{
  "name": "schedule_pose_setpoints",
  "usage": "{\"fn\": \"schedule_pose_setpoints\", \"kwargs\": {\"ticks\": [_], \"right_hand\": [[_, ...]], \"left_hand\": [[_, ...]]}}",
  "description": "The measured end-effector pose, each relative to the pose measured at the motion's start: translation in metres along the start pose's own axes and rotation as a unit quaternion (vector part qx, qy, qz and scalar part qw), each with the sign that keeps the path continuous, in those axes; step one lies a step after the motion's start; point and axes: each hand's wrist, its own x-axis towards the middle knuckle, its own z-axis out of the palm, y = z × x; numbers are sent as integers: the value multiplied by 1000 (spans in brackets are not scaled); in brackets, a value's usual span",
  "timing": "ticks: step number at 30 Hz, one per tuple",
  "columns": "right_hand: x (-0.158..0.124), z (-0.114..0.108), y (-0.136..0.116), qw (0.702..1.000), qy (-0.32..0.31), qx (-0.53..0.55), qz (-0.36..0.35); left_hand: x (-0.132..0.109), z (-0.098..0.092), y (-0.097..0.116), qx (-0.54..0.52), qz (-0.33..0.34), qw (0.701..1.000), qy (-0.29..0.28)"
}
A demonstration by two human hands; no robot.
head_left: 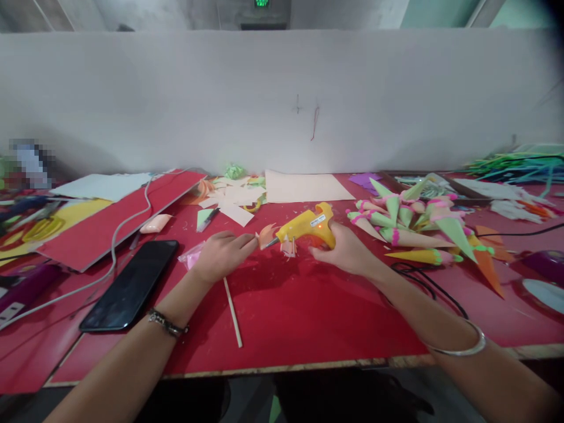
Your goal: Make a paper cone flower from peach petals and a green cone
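Note:
My right hand (346, 249) is wrapped round the handle of a yellow hot glue gun (304, 225), whose small orange light is lit. Its nozzle points left, close to the fingertips of my left hand (227, 255). Those fingers are pinched at the edge of a small peach-orange paper piece (267, 236); how they grip it is partly hidden. Beneath the gun lies a small pinkish scrap (289, 248). A thin pale stick (233, 314) rests on the table below my left hand, and pink plastic wrapping (191, 257) shows beside the wrist.
Black phone (130, 288) lies at left, near a red board (127, 217) crossed by a white cable (115, 235). A cutter knife (207, 220) and paper scraps (235, 200) lie behind my hands. Several paper cones (409, 220) are heaped at right. The red table (308, 329) ends in front.

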Motion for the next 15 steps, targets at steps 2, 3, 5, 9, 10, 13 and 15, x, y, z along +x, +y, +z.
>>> {"fn": "schedule_pose_setpoints", "kwargs": {"ticks": [2,3,5,9,10,13,15], "right_hand": [[0,0,1,1000,-10,9,3],[0,0,1,1000,-13,11,5],[1,1,2,1000,-14,8,3],[1,2,3,1000,-20,9,-5],[1,2,3,1000,-22,13,-5],[1,2,3,1000,-22,12,-6],[1,2,3,1000,-20,4,-8]], "left_hand": [[0,0,0,-1,3,1000,1],[0,0,0,2,5,1000,3],[0,0,1,11,11,1000,7],[0,0,2,17,28,999,28],[0,0,2,10,28,999,32],[1,-1,2,-10,19,999,28],[1,-1,3,-2,20,1000,23]]}}
